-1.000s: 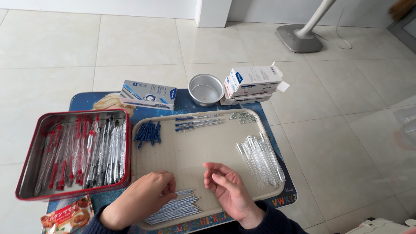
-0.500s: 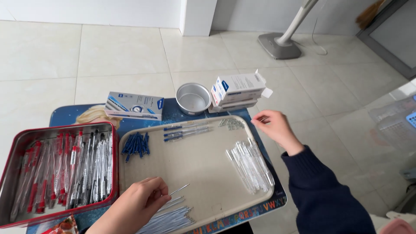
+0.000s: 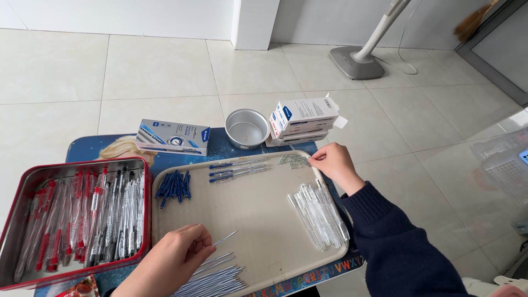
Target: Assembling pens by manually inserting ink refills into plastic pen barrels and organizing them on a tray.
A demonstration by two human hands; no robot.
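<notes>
The scene is being viewed from one head-worn camera, which is looking steeply down and forward from above the near edge of the low table (image 3: 82, 146). The beige tray (image 3: 258, 214) is being framed close and centrally, the red tin (image 3: 22, 187) is being cut off at the left edge, and tiled floor (image 3: 137, 66) is being taken in beyond the table's far edge.

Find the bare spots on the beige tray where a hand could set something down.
Open: the tray middle, between the blue caps, clear barrels and refill pile. Crowded: the far rim, with assembled pens, springs and right hand; the near-left corner under the left hand.
</notes>
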